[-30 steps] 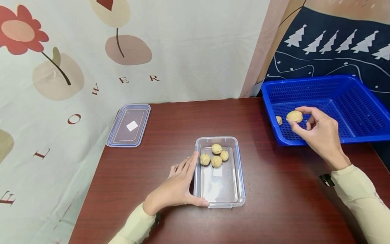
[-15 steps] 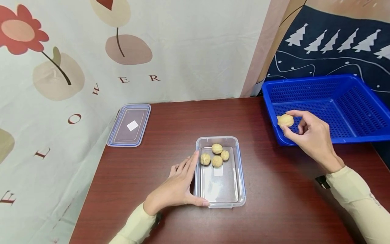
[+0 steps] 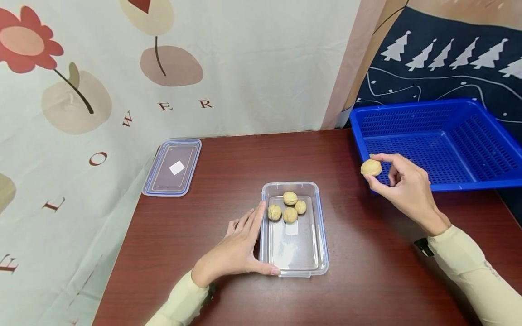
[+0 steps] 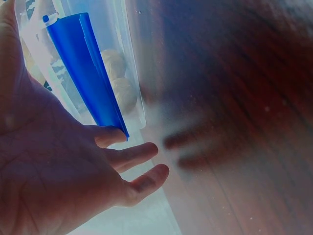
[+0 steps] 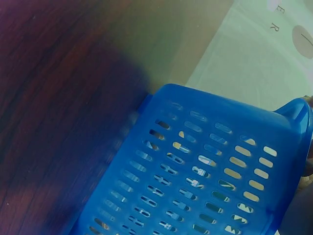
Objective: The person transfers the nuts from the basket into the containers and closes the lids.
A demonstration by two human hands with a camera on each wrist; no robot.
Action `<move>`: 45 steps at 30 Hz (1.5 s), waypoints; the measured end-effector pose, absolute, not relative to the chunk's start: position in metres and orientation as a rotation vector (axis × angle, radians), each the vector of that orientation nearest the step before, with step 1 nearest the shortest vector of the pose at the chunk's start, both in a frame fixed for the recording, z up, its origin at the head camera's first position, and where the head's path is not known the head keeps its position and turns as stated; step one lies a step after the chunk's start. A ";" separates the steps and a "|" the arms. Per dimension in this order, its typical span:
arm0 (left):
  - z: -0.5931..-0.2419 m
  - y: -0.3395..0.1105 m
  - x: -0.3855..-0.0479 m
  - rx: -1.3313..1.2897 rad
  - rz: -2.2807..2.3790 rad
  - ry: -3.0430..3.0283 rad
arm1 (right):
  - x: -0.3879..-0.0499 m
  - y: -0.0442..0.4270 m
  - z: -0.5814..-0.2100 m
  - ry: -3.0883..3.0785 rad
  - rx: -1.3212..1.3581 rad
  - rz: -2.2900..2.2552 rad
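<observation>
Between thumb and forefinger, my right hand (image 3: pixel 409 190) pinches a walnut (image 3: pixel 371 168) above the near-left rim of the blue basket (image 3: pixel 469 185). My left hand (image 3: pixel 234 251) lies along the left side of a clear plastic container (image 3: pixel 321 240), its fingers extended against the wall and the thumb at the near edge. Several walnuts (image 3: pixel 290 215) sit in the far half of that container. The left wrist view shows the left hand (image 4: pixel 63 156) with its fingers outstretched beside a blue strip (image 4: pixel 85 63) on the container's side. The right wrist view shows mostly the basket's slotted wall (image 5: pixel 195 161).
A clear lid (image 3: pixel 171 174) with blue edging and a white label lies at the table's far left. The brown table (image 3: pixel 228 167) meets a printed curtain (image 3: pixel 261 68) at the back. The basket stands at the far right of the table.
My right hand has carried the walnut left and toward me, from inside the basket to over its rim. A small walnut seen earlier in the basket is now out of sight. My left hand stays put.
</observation>
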State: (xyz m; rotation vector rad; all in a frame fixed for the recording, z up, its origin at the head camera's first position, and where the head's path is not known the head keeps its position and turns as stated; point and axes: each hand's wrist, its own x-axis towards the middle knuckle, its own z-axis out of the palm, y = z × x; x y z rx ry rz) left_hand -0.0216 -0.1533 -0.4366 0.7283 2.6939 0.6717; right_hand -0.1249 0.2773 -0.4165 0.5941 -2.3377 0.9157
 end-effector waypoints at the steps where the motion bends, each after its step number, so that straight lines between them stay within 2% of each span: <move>1: -0.437 -0.153 -0.022 0.728 0.672 2.694 | -0.125 0.277 -0.417 -2.336 0.601 0.916; 22: -0.437 -0.153 -0.023 0.726 0.685 2.691 | -0.115 0.256 -0.411 -2.382 0.753 0.876; 45: -0.438 -0.154 -0.022 0.732 0.692 2.699 | -0.096 0.217 -0.425 -2.403 0.926 0.993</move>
